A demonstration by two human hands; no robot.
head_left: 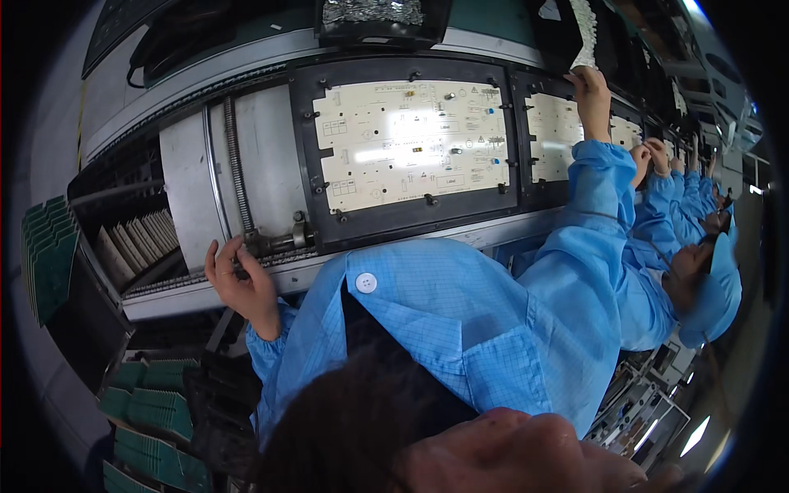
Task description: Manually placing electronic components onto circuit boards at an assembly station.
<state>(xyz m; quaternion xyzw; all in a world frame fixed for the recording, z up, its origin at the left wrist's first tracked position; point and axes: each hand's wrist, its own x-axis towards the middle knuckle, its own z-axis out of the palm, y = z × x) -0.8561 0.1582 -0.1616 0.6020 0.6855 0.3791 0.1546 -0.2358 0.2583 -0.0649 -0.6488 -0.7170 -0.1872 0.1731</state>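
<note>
My left hand (242, 283) rests at the near rail of the conveyor (189, 301), beside a metal shaft fitting (283, 240). Its fingers are apart and hold nothing. My right arm reaches to the far side of the line. There my right hand (592, 99) is closed in a pinch at the near end of a heap of small white parts (585, 41); whatever lies between the fingertips is too small to make out. In front of me a cream circuit board (394, 177) with a few small components lies in a black carrier frame (411, 227), held by clips around its edge.
A second cream board (552, 131) sits in the carrier to the right, partly behind my right forearm. A black bin (374, 34) of shiny metal parts stands beyond the line. Green boards (152, 411) are stacked at lower left. Co-workers in blue (657, 205) line the right side.
</note>
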